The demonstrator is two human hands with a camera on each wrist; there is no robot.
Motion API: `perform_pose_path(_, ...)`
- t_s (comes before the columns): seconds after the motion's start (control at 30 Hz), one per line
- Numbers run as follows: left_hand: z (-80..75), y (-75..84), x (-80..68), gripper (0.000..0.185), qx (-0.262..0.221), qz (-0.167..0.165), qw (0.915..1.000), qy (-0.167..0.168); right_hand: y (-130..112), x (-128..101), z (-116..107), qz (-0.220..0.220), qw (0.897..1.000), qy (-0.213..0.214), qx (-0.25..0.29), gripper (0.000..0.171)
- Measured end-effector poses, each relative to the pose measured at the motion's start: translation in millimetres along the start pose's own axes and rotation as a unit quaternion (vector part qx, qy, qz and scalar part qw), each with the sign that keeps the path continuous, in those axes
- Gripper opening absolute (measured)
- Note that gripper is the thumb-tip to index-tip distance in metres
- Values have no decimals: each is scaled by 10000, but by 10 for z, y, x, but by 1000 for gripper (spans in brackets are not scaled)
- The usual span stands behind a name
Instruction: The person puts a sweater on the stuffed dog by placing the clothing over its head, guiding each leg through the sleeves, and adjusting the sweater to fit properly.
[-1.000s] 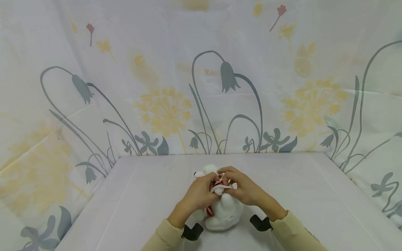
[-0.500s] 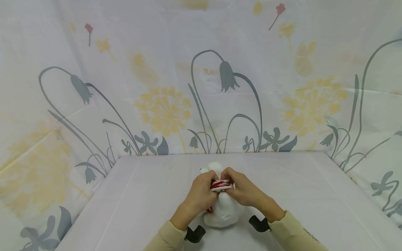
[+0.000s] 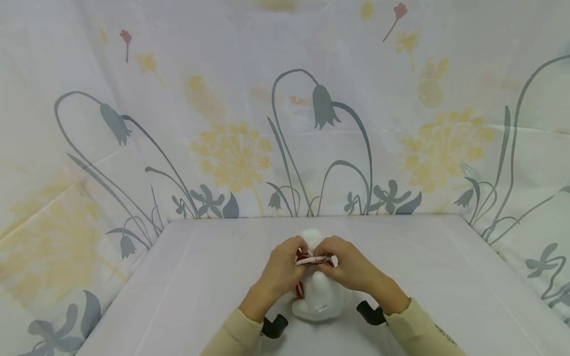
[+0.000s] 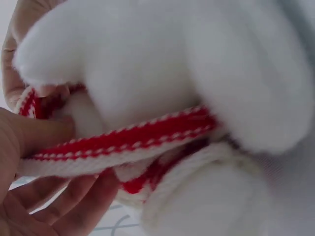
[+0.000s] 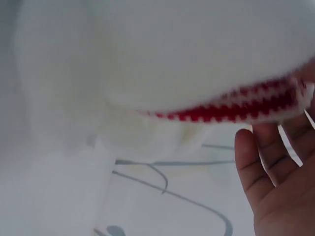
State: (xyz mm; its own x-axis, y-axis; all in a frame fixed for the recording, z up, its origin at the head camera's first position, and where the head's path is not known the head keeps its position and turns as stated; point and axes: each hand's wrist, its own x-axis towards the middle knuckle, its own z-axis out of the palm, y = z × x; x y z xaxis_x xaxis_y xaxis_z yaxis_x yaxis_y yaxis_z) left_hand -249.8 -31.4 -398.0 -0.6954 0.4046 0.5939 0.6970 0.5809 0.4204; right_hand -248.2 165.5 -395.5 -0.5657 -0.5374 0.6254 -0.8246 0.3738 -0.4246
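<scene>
L grip on red/wht band, mark on toy illeg.

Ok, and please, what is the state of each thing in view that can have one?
White plush toy: on the table, partly hidden; seated or lying unclear.
Red-and-white knitted band: runs across the toy; any knot is hidden.
Left grip: pinching the band.
Right grip: pinching the band.
Table: flat, faintly creased.
Flowered backdrop: hanging, creased.
Beige sleeves: end short of the hands.
Black pieces: one beside each cuff.
</scene>
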Motion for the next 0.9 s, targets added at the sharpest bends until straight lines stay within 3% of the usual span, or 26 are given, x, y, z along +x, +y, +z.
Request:
perform_pose_path(0.13,15,14,-16,26,51,127,9999,-77,-9,0,-101,636,9977,-97,234,8)
perform_pose_path(0.3,29,34,-26,22,260,498,9981,-238,-27,18,-193,1302,9907,-398,38,24)
perform_pose_path(0.4,41,40,-24,16,346,765,9956,-407,-18,18,-233,1383,9866,-705,-510,32)
perform_pose_path(0.53,59,45,-33,14,348,952,9926,-663,16,4,-273,1593,9781,-838,-1042,31)
perform_pose_path(0.7,80,43,-56,21,558,1002,9865,-1168,84,-34,-305,1757,9785,-921,-557,19)
perform_pose_path(0.9,51,41,-56,25,555,920,9832,-1474,105,-49,-317,1376,9856,-915,-352,20)
